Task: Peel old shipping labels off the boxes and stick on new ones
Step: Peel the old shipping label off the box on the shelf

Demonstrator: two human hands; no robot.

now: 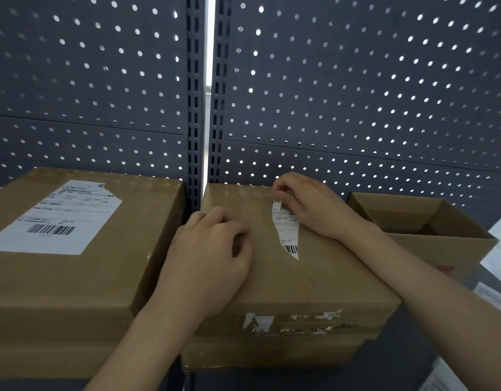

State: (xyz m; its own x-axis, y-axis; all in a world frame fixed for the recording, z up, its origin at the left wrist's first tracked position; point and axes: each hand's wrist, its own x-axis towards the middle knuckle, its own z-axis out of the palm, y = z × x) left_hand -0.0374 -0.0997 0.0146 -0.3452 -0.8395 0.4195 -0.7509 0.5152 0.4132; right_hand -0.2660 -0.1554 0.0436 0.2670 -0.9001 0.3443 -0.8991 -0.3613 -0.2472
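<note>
Head view: pinched the far tip of the torn label strip (286, 232) with the right hand (308, 204), atop the middle box (314, 283). Ran lengthwise from that pinch toward the near edge, probably wanting a nearward pull. Braced alongside with the left hand (212, 249), loosely curled, holding nothing.

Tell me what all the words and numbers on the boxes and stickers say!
Nothing here can be read for sure.
Big label on the left box: a barcode and printed lines, too blurred to read.
Torn label strip on the middle box, pinched by the right hand: barcodes and tiny print, too small to read.
Red mark on the open box: partly hidden, unreadable.
Papers at the right: too blurred.
</note>
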